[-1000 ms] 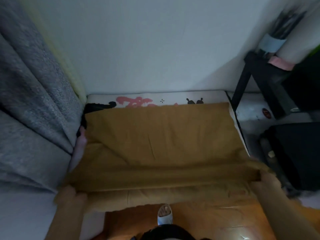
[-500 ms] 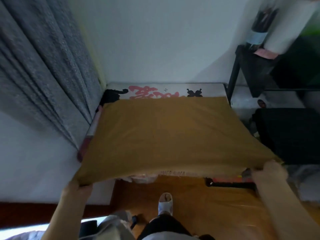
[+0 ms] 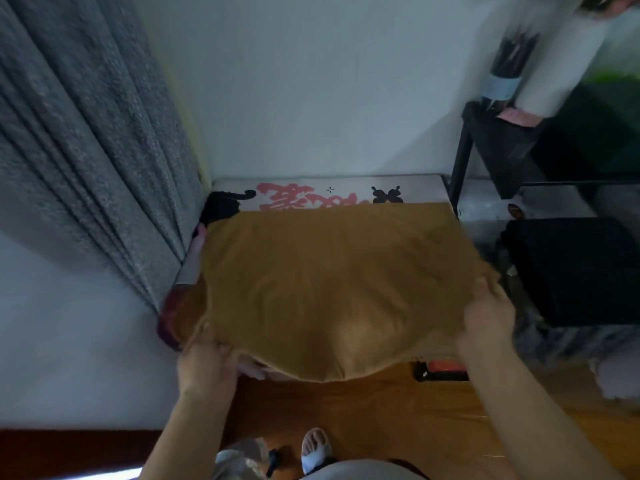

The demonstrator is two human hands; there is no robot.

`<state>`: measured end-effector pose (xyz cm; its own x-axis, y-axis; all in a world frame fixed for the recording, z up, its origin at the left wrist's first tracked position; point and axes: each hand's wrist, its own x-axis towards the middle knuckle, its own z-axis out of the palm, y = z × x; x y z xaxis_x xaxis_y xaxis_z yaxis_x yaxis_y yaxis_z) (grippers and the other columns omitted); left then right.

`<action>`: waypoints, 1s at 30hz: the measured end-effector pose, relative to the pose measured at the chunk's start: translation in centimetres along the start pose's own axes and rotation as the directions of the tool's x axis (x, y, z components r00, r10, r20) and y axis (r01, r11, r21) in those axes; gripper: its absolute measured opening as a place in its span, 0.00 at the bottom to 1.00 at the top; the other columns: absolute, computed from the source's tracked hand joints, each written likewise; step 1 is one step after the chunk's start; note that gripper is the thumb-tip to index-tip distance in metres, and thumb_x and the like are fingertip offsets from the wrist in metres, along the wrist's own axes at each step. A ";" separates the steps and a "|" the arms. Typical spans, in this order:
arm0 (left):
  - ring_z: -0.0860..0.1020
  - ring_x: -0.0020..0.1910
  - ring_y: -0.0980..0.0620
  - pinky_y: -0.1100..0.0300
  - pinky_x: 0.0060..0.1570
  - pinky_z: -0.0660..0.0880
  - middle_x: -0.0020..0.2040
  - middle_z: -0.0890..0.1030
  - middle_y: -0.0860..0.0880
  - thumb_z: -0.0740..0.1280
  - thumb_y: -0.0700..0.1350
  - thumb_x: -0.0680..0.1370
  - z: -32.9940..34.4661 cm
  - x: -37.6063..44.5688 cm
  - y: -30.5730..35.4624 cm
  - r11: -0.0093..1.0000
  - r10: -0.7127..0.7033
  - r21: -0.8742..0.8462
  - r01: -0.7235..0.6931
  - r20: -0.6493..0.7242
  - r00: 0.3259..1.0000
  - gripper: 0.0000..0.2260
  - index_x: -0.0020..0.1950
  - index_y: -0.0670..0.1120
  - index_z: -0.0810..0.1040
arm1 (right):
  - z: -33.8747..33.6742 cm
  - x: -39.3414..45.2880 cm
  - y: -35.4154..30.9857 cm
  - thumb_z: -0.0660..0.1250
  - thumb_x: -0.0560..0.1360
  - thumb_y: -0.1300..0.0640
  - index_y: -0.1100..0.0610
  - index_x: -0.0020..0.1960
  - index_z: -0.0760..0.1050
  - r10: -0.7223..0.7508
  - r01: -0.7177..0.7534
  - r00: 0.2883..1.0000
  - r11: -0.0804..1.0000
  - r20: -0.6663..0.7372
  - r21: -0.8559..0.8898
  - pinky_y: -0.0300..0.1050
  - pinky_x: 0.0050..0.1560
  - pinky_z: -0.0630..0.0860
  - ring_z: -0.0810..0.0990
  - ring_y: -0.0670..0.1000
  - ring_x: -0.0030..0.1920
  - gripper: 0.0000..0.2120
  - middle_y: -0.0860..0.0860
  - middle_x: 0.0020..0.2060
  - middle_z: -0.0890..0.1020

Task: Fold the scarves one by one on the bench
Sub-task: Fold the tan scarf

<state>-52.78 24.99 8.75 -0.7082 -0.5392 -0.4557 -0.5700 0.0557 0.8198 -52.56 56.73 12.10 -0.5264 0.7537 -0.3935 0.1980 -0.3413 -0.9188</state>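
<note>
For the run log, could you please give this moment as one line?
step: folding | item: mustard scarf on bench | left hand: grips near-left corner | right hand: grips near-right corner

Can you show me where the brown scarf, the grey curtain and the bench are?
brown scarf [image 3: 329, 282], head view, middle of the cloth
grey curtain [image 3: 79, 140], head view, middle folds
bench [image 3: 419, 190], head view, bare back strip
</note>
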 end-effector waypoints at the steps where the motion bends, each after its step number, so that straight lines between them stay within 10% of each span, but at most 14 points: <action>1: 0.77 0.58 0.52 0.63 0.57 0.73 0.57 0.79 0.52 0.67 0.46 0.81 0.0 -0.3 1.4 0.970 -0.042 -0.235 0.071 0.124 0.991 0.10 0.61 0.45 0.74 | 1.1 -1.6 0.7 0.58 0.84 0.49 0.47 0.71 0.73 -0.050 0.052 0.995 0.998 0.086 -0.031 0.48 0.62 0.75 0.78 0.49 0.58 0.16 0.47 0.62 0.79; 8: 0.85 0.46 0.45 0.54 0.46 0.77 0.47 0.86 0.42 0.63 0.42 0.84 2.1 -2.8 2.8 0.956 0.066 -0.287 0.064 0.421 0.905 0.11 0.51 0.44 0.85 | 10.6 -12.7 9.0 0.61 0.83 0.54 0.38 0.59 0.76 -0.225 0.481 0.683 0.855 0.695 -0.196 0.34 0.57 0.75 0.78 0.35 0.55 0.11 0.34 0.52 0.81; 13: 0.85 0.47 0.46 0.47 0.51 0.80 0.43 0.87 0.46 0.63 0.40 0.84 1.5 -1.9 2.0 0.983 0.027 -0.176 0.046 0.394 0.919 0.13 0.48 0.48 0.86 | 11.8 -13.4 12.7 0.64 0.83 0.55 0.47 0.62 0.81 -0.260 0.537 0.647 0.823 0.717 -0.186 0.46 0.52 0.80 0.82 0.43 0.52 0.12 0.38 0.50 0.83; 21: 0.86 0.48 0.49 0.52 0.51 0.83 0.44 0.87 0.46 0.67 0.38 0.81 0.0 -1.7 3.4 0.980 0.012 -0.188 0.067 0.392 0.920 0.09 0.50 0.46 0.87 | 11.2 -13.2 13.0 0.56 0.83 0.47 0.51 0.73 0.73 -0.345 0.800 0.491 0.542 0.800 -0.257 0.37 0.55 0.76 0.80 0.42 0.55 0.21 0.46 0.56 0.82; 30: 0.85 0.49 0.46 0.40 0.57 0.80 0.43 0.87 0.45 0.66 0.44 0.82 -0.5 -2.6 2.4 0.995 0.042 -0.103 0.003 0.425 0.904 0.12 0.44 0.51 0.87 | 10.3 -13.7 13.1 0.65 0.81 0.60 0.58 0.74 0.69 -0.431 0.921 0.359 0.307 0.828 -0.239 0.43 0.55 0.79 0.80 0.48 0.55 0.22 0.51 0.59 0.80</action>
<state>-52.07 26.12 12.07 -0.8413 -0.1277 -0.5253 -0.5258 -0.0326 0.8500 -51.26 36.21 5.80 -0.9588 -0.0472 0.2802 -0.2262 0.7235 -0.6522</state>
